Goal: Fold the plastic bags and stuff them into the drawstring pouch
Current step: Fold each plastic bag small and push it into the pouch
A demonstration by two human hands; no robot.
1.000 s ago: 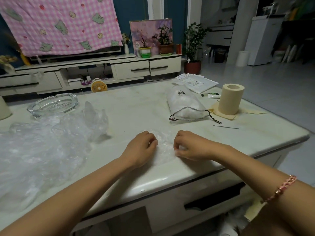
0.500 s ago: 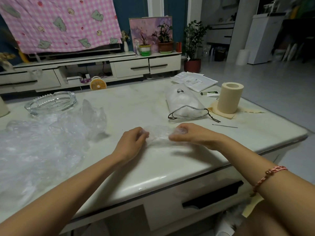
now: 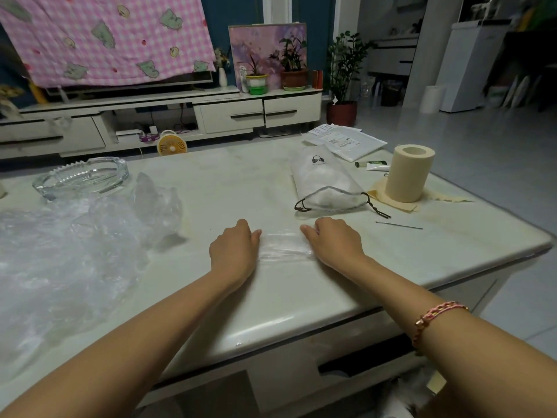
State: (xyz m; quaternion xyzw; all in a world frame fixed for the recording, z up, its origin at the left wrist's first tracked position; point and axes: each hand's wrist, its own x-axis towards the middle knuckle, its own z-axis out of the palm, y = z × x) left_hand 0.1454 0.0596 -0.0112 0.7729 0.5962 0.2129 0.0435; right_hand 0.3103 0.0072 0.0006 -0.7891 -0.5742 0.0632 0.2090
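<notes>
A clear plastic bag, folded into a narrow flat strip, lies on the pale table in front of me. My left hand grips its left end with curled fingers. My right hand grips its right end the same way, and both hold it down against the tabletop. Just beyond my right hand lies the translucent drawstring pouch, stuffed with white plastic, its dark cord loose at the open mouth facing me. A crumpled heap of clear plastic bags covers the left of the table.
A glass ashtray stands at the back left. At the right are a cream paper roll, papers, small tubes and a thin needle. The table's rounded front edge, with a drawer below, runs under my forearms.
The bag was bunched near the table's edge, then lifted and stretched between both hands. Now it lies flatter and farther from me, with my hands spread wider apart.
</notes>
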